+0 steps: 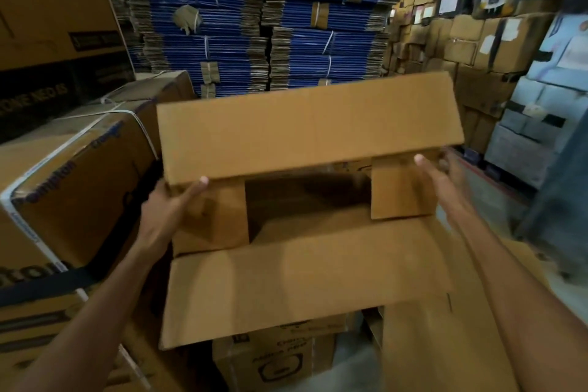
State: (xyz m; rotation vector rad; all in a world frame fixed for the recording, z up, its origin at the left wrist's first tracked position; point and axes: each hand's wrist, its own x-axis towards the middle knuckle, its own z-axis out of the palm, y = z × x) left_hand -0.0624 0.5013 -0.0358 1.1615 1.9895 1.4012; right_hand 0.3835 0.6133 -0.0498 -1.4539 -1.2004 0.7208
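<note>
- Centrally: carton (305,200), plain brown, mouth open toward the person, held up between both hands above the other stock.
- Left hand (171,210): grips the carton's left end, thumb hooked over the lower edge of the far flap (308,127); its fingers are hidden behind the wall.
- Right hand (445,181): pinches the carton's right end, thumb at the far flap's corner; somewhat blurred.
- Progress, by judgement: both short flaps, left (213,216) and right (401,191), are turned inward; the far flap is coming down over them; the near flap (302,283) lies open toward the person. Closing both long flaps is left; no sealing shows.
- Left of the carton: strapped box (79,175), close enough to crowd the left elbow.
- Below the carton: printed box (276,356) and a flat cardboard sheet (445,344), both under the near flap.
- Behind the carton: blue bundled stacks (203,25) of flattened cartons.
- Behind and right of the carton: wall of brown boxes (461,41), well apart.
</note>
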